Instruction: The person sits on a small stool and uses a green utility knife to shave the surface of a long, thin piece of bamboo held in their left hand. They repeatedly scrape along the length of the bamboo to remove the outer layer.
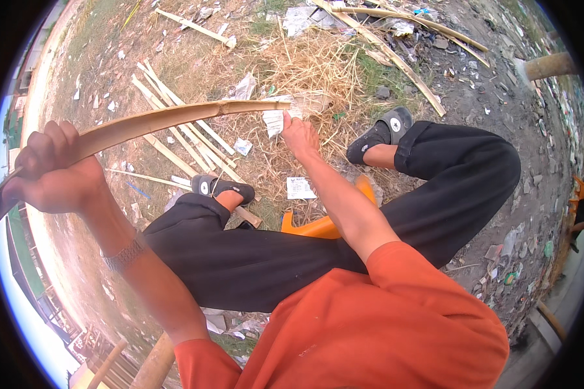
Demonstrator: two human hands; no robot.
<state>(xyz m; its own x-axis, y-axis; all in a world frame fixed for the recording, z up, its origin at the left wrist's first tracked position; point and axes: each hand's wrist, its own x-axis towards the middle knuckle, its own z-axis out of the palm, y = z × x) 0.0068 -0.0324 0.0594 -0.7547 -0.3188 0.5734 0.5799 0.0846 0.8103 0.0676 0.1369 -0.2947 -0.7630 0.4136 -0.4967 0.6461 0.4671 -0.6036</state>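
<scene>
On the ground beyond the knees, several pale slats (185,126) lie in a loose bundle, some crossing others, and the long bamboo strip (156,123) passes above them in the view, so it hides part of their length. A heap of dry straw (321,71) spreads near the far end of this strip. A printed paper sheet (300,188) lies between the feet, and an orange object (311,228) is partly covered by the black trousers (259,266) and the right forearm. More long bamboo pieces (396,55) rest at the top, among litter, and a thick round pole (550,66) enters at the upper right.

The strip goes across from the left hand (58,168) to the right hand (298,136). It is tan, smooth and slightly hollowed, with a raised node toward its narrow end. The left hand is wrapped firmly around the wide part. The right fingers are curled by the narrow end, beside a thin whitish piece (274,123); I cannot tell whether they pinch the strip, this piece or both. The straw looks brittle and tangled.
</scene>
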